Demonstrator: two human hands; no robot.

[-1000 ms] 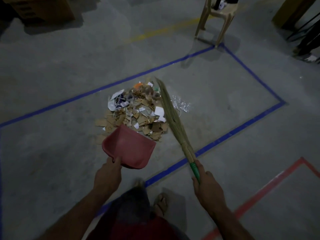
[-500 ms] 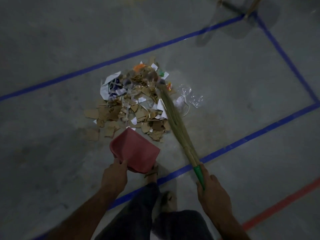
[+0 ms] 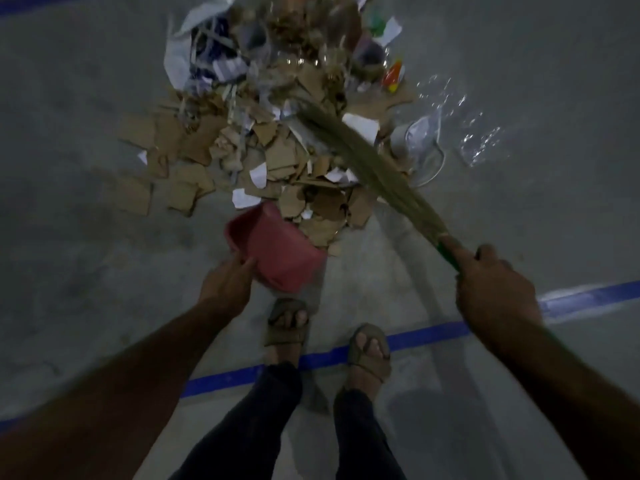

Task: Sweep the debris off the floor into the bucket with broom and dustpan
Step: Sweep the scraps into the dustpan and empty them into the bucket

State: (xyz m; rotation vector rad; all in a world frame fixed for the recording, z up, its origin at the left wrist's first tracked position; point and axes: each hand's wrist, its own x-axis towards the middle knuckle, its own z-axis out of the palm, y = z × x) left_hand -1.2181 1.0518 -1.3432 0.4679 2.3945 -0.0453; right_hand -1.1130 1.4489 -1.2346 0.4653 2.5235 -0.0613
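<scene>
Here we have our left hand (image 3: 227, 284) gripping the near edge of the red dustpan (image 3: 277, 245), fingers curled round its rim, and our right hand (image 3: 491, 289) wrapped tight about the green grip of the broom (image 3: 367, 161). We tilt the dustpan so that its open mouth meets the near edge of the debris pile (image 3: 277, 133), touching the closest cardboard scraps; that, we judge, is so the bristles can drag the litter straight in. The broom lies slanted across the right side of the pile, its tip buried among the cardboard and paper, placed on the far side of the scraps from the dustpan, so a pull toward us would carry them to the pan.

The debris is all on the floor (image 3: 86, 237) as yet; the dustpan looks empty, so we take the sweeping as barely begun. The bucket is not in view.

Around the pile, a crumpled clear plastic wrapper (image 3: 478, 140) lies just beside it on the right, beyond the broom's line, and may need a separate stroke. A few flat cardboard pieces (image 3: 135, 195) sit off to the left, wide of the pan's mouth. Our sandalled feet (image 3: 287, 323) stand just behind the dustpan, straddling a blue tape line (image 3: 426, 336), leaving little room to draw the pan back.
</scene>
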